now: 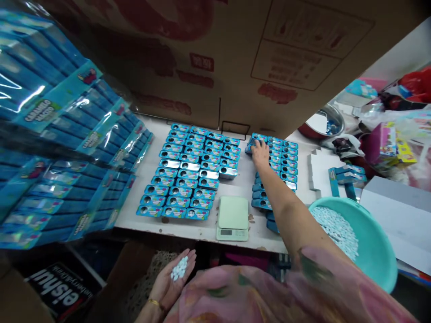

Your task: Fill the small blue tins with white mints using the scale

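Observation:
My left hand (175, 273) is palm up below the table edge, slightly cupped around a small heap of pale candies (179, 268). At the far end of the right-hand rows, my right hand (260, 151) has its fingers closed on a small blue candy box (249, 146), partly hidden by them. Similar blue candy boxes (180, 191), each with a round hole or window, stand in rows left of centre. More of these boxes (289, 163) lie beside and under my right forearm. Between the two groups sits a pale green kitchen scale (233, 213).
A turquoise basin (377, 242) with many pale candies is at the right. Tall stacks of wrapped blue packs (67, 112) rise at the left. A large brown carton (215, 58) walls off the back. White cardboard (400, 215) and a metal bowl (338, 119) lie farther right.

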A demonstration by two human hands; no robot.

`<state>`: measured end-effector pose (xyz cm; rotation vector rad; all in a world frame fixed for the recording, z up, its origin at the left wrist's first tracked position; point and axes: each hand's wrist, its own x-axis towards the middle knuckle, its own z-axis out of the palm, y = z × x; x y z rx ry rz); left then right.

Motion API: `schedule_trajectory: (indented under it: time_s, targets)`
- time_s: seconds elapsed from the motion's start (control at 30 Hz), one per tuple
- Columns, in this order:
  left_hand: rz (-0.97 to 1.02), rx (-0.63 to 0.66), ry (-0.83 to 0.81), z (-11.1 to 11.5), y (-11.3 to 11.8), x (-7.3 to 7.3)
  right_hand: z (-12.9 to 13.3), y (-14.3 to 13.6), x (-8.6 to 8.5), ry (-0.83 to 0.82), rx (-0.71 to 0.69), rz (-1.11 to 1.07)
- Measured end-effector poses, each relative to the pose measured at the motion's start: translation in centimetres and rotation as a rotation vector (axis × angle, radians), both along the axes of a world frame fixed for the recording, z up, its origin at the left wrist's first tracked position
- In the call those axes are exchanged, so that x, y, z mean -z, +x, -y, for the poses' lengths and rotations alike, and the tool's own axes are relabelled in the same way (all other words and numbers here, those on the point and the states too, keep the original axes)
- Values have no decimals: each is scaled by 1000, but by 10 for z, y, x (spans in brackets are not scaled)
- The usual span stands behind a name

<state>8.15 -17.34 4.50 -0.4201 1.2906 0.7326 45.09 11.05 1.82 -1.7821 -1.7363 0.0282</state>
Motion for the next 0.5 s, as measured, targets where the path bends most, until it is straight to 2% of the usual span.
schedule_trajectory:
  time_s: [0.07,0.17,0.27,0.33,0.4,0.5]
  targets:
    - [22,-3,-9,-1,1,2,20,-3,-9,-16,-46,23]
    - [80,9,12,-3,5,7,68,-7,-39,-61,-130,100]
    - [154,54,65,-7,14,10,126,-23,-75,-143,-264,346]
    - [200,78,95,-9,20,10,161,-43,-89,-198,-359,458]
    - [238,96,116,-10,26,8,188,-65,-89,-283,-453,504]
    - [277,118,140,-10,32,3,212,-90,-70,-393,-522,531]
